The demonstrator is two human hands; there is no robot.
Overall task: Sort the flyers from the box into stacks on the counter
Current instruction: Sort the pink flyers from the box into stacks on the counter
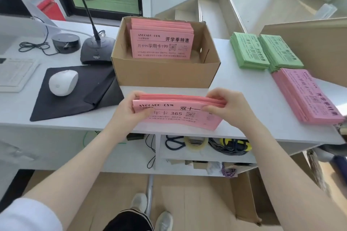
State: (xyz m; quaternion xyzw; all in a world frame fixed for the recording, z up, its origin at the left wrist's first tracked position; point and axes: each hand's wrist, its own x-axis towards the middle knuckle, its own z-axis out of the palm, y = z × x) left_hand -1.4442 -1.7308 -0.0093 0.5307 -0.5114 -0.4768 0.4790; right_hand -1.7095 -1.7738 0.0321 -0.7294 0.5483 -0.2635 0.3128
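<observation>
At the lower centre of the frame both hands hold a bundle of pink flyers [178,111] just above the front edge of the white desk [244,99]. The left hand [129,110] grips the bundle's left end, thumb curled over the top sheet; the right hand [227,108] pinches the right end, thumb on the printed face and fingers wrapped behind the fanned edges. The top sheet reads "AVOCADO GYM" with "365" below.

Just behind the bundle, in the middle of the frame, stands an open cardboard box [165,73] with more pink flyers [161,43] leaning upright against its far wall.

Toward the right of the frame, on the desk, lie two green stacks [249,52] [281,52] side by side and touching, and a pink stack [308,95] just in front of them, near the right edge.

At the left of the frame a white mouse [62,82] rests on a black mouse pad [75,103], whose right edge is folded over beside the box. Behind it a gooseneck microphone base [96,50] sits next to a small round black device [65,42]
</observation>
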